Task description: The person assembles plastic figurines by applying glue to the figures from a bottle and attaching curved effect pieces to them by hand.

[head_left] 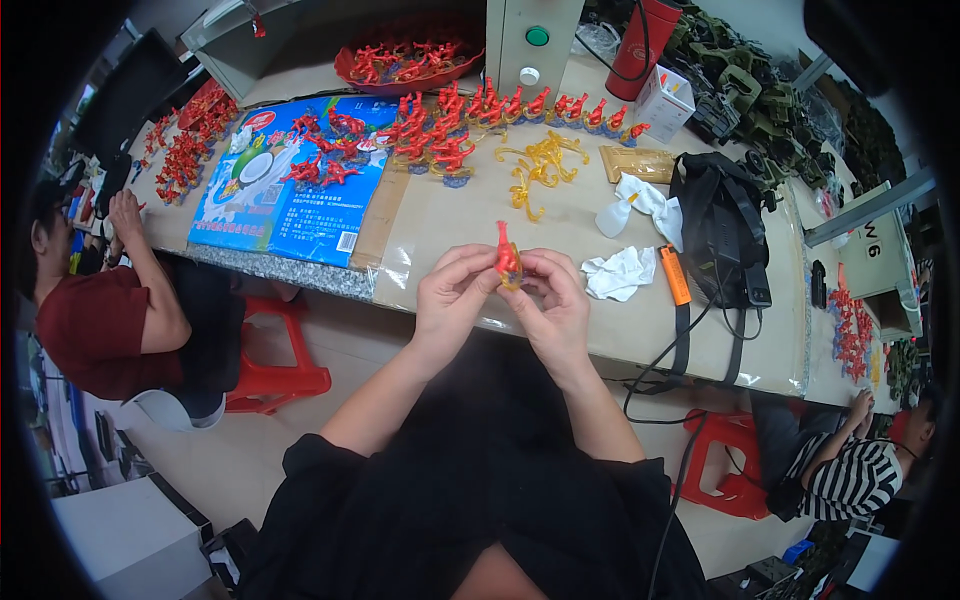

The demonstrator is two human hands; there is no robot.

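Between my two hands, just over the table's front edge, is a small red plastic figurine (504,250) with a clear yellow piece at its lower part. My left hand (455,292) pinches it from the left with thumb and fingers. From the right, my right hand (550,298) grips its lower side, the thumb near the bottom. Beyond my hands lies a loose heap of clear yellow plastic pieces (545,165). Rows of red figurines on clear bluish bases (440,140) stand at the back, and more lie on a blue printed cardboard sheet (290,215).
To the right lie crumpled white tissues (618,274), an orange lighter (674,275), a small white squeeze bottle (613,218) and a black bag (715,220) with straps and cables. A red tray (410,82) of figurines sits behind. Co-workers sit left and right beside red stools (275,355).
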